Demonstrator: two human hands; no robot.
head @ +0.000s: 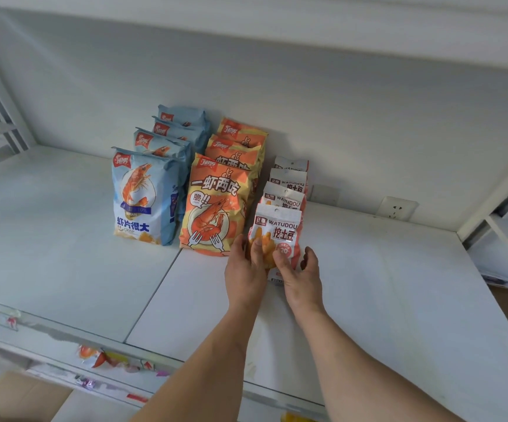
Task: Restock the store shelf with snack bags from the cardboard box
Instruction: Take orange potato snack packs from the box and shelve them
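Both hands, left hand [245, 264] and right hand [300, 274], are curled round the base of the front white bag [280, 229], held upright on the shelf [383, 293]. It should be squared with the white row [289, 184] behind, beside the orange row [231, 178], and released only once steady.

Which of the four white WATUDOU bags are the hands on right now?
The front WATUDOU bag, nearest the shelf edge. The left hand and right hand grip its lower half; the three behind stand untouched.
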